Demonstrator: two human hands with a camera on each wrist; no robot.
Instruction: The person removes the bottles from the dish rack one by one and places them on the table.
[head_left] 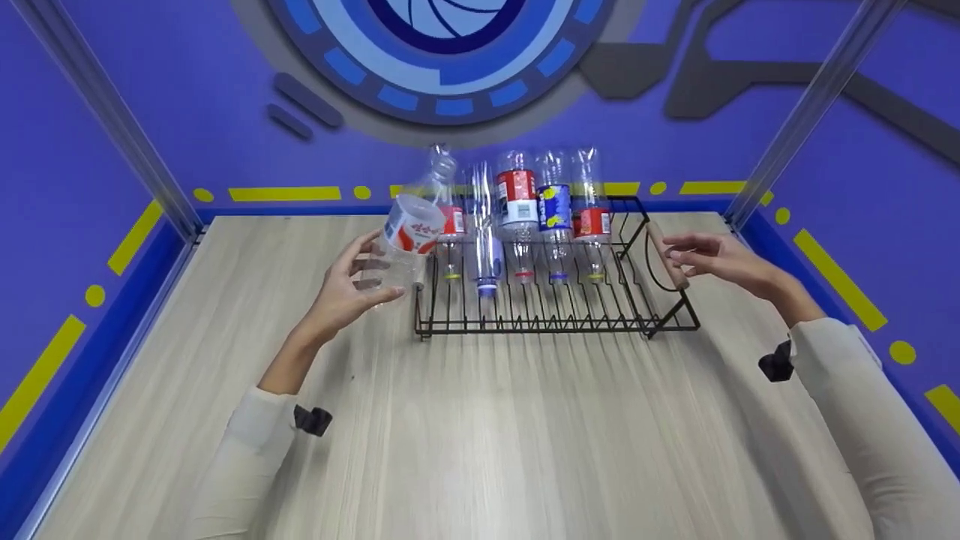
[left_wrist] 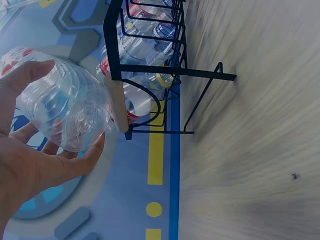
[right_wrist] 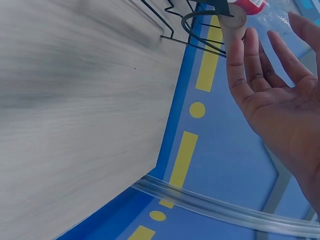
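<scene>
My left hand (head_left: 337,292) grips a clear plastic bottle (head_left: 412,238) with a red and white label. In the left wrist view, thumb and fingers curl around the bottle (left_wrist: 75,110), its base towards the wooden handle. A black wire rack (head_left: 540,328) stands on the table with several bottles in it, caps down; one is a bottle with a blue label (head_left: 555,206). At the rack's right end, my right hand (head_left: 724,259) has its fingertips by the other wooden handle (head_left: 666,255). Its fingers are loosely extended; whether they touch the handle is hard to tell.
A pale wood-grain table (head_left: 480,435) lies beneath the rack. Behind it rises a blue-purple printed wall (head_left: 187,112), with side panels left and right. Metal posts (head_left: 112,112) mark the corners.
</scene>
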